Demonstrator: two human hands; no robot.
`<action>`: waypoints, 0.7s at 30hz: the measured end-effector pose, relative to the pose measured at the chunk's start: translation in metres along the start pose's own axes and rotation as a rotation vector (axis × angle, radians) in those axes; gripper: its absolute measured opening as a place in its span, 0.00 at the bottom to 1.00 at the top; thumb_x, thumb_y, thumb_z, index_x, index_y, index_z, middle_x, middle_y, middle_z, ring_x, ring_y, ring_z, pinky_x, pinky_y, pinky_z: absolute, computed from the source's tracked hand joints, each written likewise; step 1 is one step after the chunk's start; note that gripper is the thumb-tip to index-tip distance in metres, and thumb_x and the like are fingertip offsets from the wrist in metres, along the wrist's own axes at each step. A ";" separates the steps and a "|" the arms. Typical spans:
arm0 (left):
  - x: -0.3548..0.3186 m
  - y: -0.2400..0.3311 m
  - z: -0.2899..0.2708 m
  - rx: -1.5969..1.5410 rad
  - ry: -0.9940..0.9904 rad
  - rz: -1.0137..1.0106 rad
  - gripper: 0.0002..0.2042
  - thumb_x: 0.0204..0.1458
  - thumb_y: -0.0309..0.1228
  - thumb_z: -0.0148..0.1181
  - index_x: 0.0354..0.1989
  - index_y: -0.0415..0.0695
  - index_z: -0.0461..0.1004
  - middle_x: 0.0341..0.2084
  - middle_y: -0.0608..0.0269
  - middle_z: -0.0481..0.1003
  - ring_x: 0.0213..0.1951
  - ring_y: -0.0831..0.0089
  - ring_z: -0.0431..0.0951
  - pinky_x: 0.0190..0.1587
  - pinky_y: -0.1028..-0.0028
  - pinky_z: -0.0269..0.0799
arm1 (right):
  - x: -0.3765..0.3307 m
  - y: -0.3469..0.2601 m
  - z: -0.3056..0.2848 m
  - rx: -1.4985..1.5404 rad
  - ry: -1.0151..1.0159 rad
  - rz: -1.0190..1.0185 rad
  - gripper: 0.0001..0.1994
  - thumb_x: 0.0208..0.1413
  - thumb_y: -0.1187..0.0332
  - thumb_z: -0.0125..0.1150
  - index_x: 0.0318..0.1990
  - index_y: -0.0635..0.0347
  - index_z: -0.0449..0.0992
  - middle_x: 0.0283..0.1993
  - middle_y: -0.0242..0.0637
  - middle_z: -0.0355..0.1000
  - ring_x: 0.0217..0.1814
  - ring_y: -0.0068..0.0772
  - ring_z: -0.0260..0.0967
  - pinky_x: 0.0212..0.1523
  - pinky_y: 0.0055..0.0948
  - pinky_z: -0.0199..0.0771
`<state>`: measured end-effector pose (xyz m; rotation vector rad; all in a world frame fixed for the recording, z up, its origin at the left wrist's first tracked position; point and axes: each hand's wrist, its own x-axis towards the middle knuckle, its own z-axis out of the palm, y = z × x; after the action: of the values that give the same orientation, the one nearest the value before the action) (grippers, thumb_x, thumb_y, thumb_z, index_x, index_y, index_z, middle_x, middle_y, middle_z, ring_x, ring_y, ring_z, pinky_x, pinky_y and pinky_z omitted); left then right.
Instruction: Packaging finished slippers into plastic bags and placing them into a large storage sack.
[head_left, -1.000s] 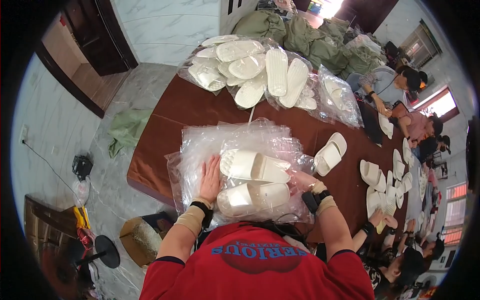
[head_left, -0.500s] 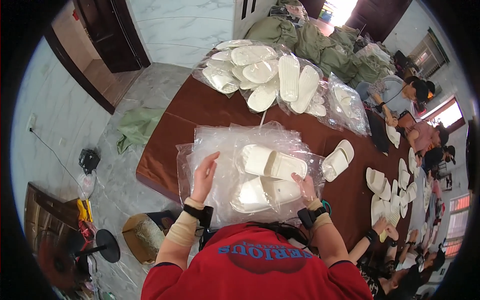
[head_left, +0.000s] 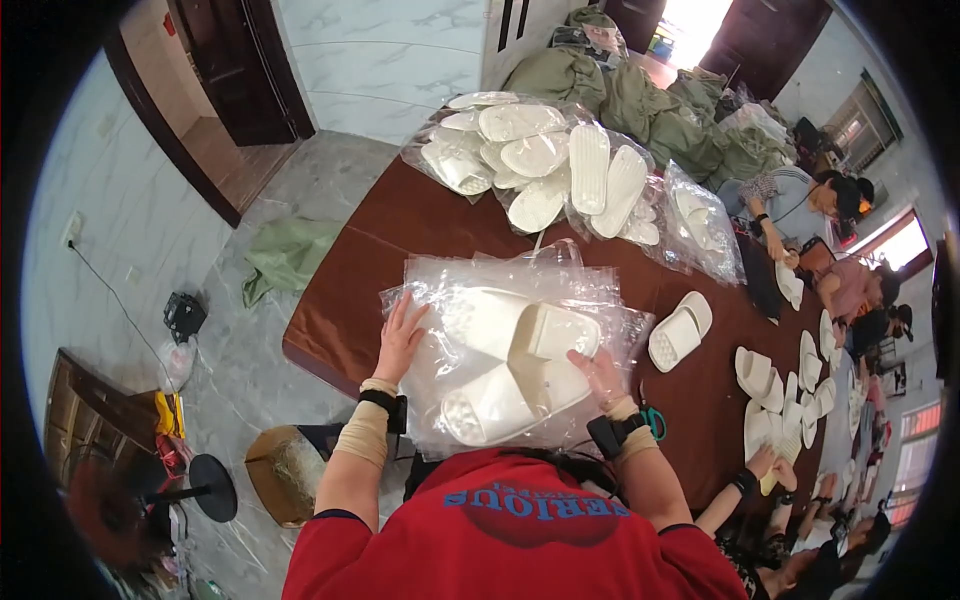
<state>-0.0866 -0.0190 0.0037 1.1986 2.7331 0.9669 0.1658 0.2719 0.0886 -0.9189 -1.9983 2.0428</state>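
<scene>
Two white slippers (head_left: 520, 355) lie on a stack of clear plastic bags (head_left: 500, 290) at the near edge of a brown table (head_left: 400, 225). One slipper rests sole up in front, the other strap up behind it. My left hand (head_left: 400, 335) lies flat with spread fingers on the plastic at the left side of the stack. My right hand (head_left: 598, 372) rests on the right end of the near slipper, fingers on its edge through or over the film.
A heap of bagged white slippers (head_left: 545, 165) fills the far end of the table. A loose pair of slippers (head_left: 680, 330) lies to the right. Other people (head_left: 800, 210) work along the right side among several white slippers. Green sacks (head_left: 650, 95) are piled behind.
My left hand slid a little outward along the left of the plastic. The two slippers shifted slightly on the stack under my right hand. The view tilted a bit.
</scene>
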 end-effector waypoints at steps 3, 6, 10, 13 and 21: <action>-0.006 -0.011 -0.003 -0.431 -0.002 -0.021 0.22 0.58 0.27 0.53 0.63 0.51 0.66 0.70 0.58 0.51 0.70 0.56 0.50 0.68 0.62 0.49 | 0.004 -0.001 0.020 -0.505 -0.047 0.147 0.21 0.57 0.64 0.63 0.54 0.66 0.72 0.48 0.33 0.75 0.46 0.24 0.71 0.47 0.26 0.71; -0.001 0.006 -0.013 -0.259 0.125 -0.108 0.23 0.58 0.28 0.52 0.63 0.50 0.65 0.69 0.58 0.52 0.71 0.57 0.48 0.68 0.49 0.42 | 0.025 0.068 0.019 0.053 -0.081 -0.045 0.20 0.56 0.62 0.65 0.51 0.67 0.74 0.44 0.34 0.76 0.43 0.22 0.72 0.43 0.27 0.73; -0.019 0.073 -0.022 0.144 -0.006 0.120 0.25 0.59 0.33 0.49 0.67 0.51 0.59 0.70 0.60 0.50 0.72 0.60 0.43 0.70 0.46 0.31 | 0.029 0.075 0.019 0.018 -0.077 -0.015 0.20 0.55 0.63 0.64 0.51 0.67 0.75 0.44 0.37 0.77 0.46 0.23 0.72 0.46 0.27 0.72; -0.035 0.060 0.006 0.233 -0.137 0.064 0.28 0.60 0.39 0.49 0.70 0.52 0.53 0.71 0.62 0.49 0.73 0.62 0.42 0.69 0.45 0.30 | 0.027 0.067 0.011 -0.147 -0.018 -0.056 0.20 0.56 0.63 0.64 0.51 0.67 0.75 0.43 0.35 0.77 0.44 0.23 0.72 0.45 0.27 0.72; -0.034 0.056 0.016 0.334 -0.115 0.021 0.31 0.58 0.44 0.50 0.70 0.53 0.51 0.71 0.67 0.46 0.73 0.65 0.42 0.69 0.44 0.30 | -0.043 0.061 -0.152 -0.023 0.366 -0.125 0.14 0.56 0.70 0.62 0.49 0.66 0.76 0.43 0.31 0.75 0.41 0.21 0.71 0.42 0.24 0.72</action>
<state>-0.0215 -0.0042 0.0132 1.2790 2.8686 0.4344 0.2963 0.3748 0.0548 -1.0537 -1.8332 1.6493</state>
